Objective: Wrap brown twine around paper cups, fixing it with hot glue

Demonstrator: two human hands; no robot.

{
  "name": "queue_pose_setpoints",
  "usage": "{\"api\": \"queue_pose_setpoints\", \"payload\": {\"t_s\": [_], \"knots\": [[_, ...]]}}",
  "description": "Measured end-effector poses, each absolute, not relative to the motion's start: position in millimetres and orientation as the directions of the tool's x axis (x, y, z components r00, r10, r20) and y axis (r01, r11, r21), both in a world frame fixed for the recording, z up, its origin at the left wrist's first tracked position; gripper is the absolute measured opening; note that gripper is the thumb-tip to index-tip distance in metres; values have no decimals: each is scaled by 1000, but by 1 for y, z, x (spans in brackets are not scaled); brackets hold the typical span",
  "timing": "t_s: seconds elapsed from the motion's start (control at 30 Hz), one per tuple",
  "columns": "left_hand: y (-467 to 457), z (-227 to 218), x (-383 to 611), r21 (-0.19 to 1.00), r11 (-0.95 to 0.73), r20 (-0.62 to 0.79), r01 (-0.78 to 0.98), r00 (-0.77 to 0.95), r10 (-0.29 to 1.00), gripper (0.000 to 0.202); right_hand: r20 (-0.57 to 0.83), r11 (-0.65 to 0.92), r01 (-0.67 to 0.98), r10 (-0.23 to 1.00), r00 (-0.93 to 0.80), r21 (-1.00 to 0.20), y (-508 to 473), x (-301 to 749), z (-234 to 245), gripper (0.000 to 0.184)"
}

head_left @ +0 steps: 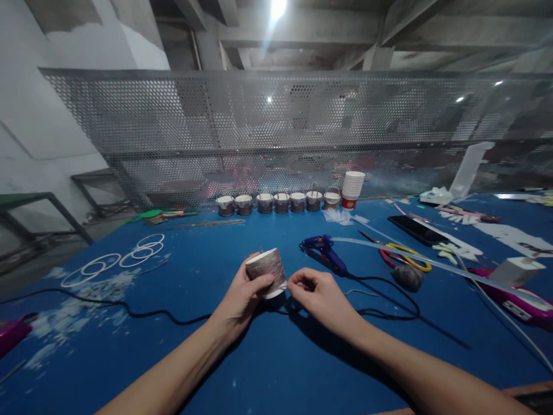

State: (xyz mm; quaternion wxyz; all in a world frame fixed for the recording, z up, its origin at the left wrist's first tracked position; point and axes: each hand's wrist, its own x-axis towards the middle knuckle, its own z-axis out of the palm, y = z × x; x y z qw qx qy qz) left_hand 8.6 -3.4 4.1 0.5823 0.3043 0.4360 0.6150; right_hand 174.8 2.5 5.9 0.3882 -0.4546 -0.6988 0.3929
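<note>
My left hand [242,300] is wrapped round a small paper cup [266,270] covered in brown-grey thread, held just above the blue table [268,357] with its base tilted to the right. My right hand [317,295] is beside the cup's white base, fingers pinched together on something thin that I cannot make out, probably the thread's end. A blue glue gun [325,252] lies just behind my right hand, its black cord looping across the table.
Several thread-wrapped cups [280,203] line the back edge by a stack of white paper cups [353,188]. Scissors [404,257], a dark thread ball [408,276], a black phone [417,229] and clear glue sticks lie right. White rings [123,256] lie left. A perforated metal screen stands behind.
</note>
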Motion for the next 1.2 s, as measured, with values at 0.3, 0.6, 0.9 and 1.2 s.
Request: {"api": "queue_pose_setpoints", "payload": {"t_s": [0.3,0.6,0.9,1.2], "knots": [[-2,4,3,892,22,-83,-451,-117,990,57,319,480,412,858,-402,-775,-3,177,7,14],[1,7,-4,889,8,-112,-458,-200,973,55,448,818,545,563,-695,-182,-47,212,-7,30],[5,8,-2,882,38,-146,-470,-196,970,58,204,276,842,958,-201,-463,32,279,20,33],[9,5,-2,869,53,-184,-492,-221,958,64,108,233,572,964,-244,-786,97,235,2,15]]}}
